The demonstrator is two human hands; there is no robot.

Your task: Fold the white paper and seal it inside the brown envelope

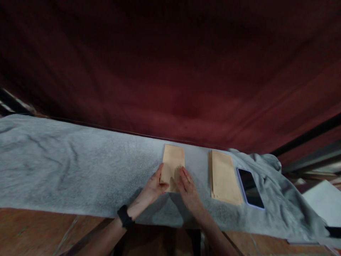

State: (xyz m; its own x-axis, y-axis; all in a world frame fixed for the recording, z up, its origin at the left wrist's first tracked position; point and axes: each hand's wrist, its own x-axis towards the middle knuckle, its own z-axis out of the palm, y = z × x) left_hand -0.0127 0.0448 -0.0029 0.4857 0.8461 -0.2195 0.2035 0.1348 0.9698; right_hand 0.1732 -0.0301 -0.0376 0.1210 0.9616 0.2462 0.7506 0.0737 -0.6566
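A tan paper envelope (173, 156) lies on the grey cloth in front of me, between my two hands. My left hand (154, 183) grips its left edge, thumb on top near the lower corner and fingers along the side. The fingers of my right hand (187, 186) are stretched out and rest on the envelope's right side. Whether it is one envelope or a few together, I cannot tell. To the right lies a stack of similar tan envelopes (226, 176), slightly fanned at the left edge.
A phone (250, 188) with a pale purple rim lies right of the stack. Grey cloth (87, 167) covers the long narrow surface and bunches up at the right. A dark red curtain (170, 81) hangs behind it. A white object (323, 202) sits at the far right.
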